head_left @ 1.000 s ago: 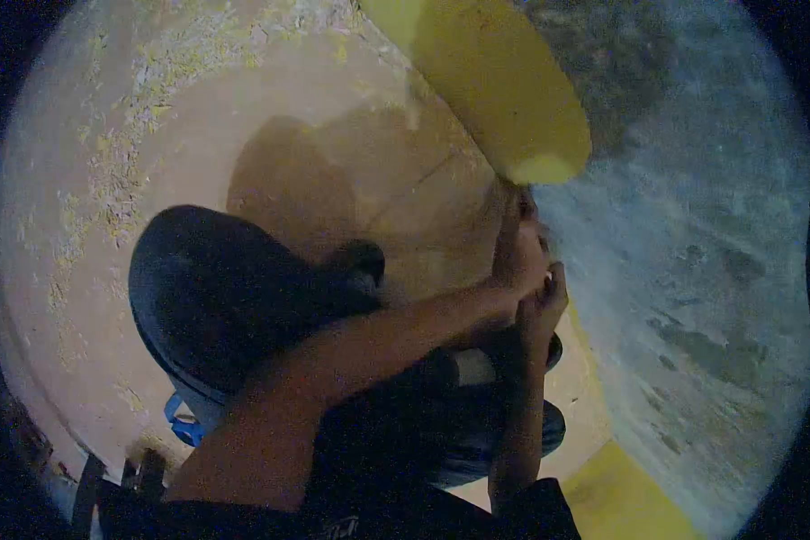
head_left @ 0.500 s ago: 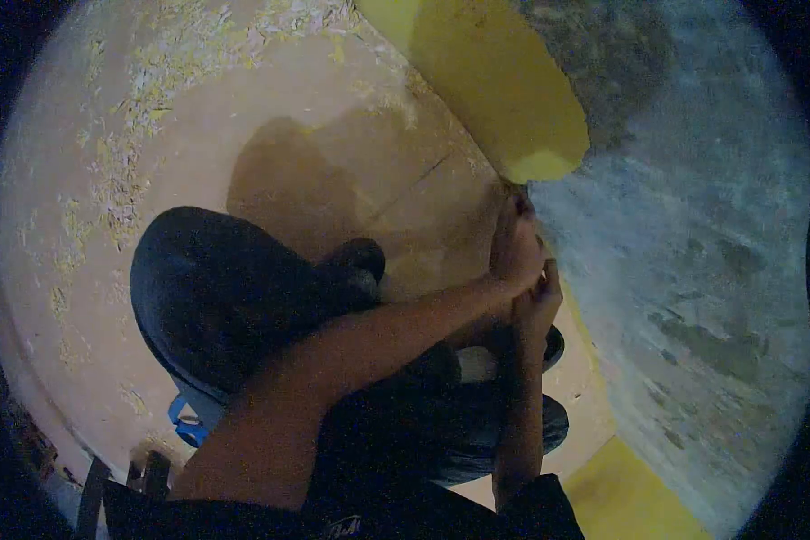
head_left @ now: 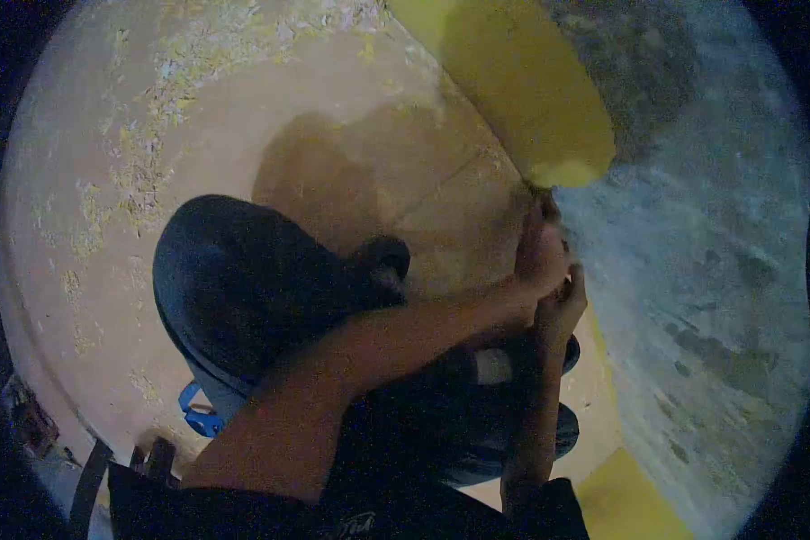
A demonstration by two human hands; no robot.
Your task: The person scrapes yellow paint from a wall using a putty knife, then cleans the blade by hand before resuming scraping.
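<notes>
Head view: left hand (head_left: 542,255) and right hand (head_left: 562,308) pressed together at the wall (head_left: 693,270) edge under yellow ledge (head_left: 531,81). Possibly pinching something; too dim to tell. Looks like fine fingertip work; the next move calls for steadiness.

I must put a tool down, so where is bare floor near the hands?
Bare tan floor lies between the dark bent knee and the yellow painted block. Pale flakes litter the upper left. Crowded: where the left hand and right hand meet at the grey rough wall, above the dark shoes.
</notes>
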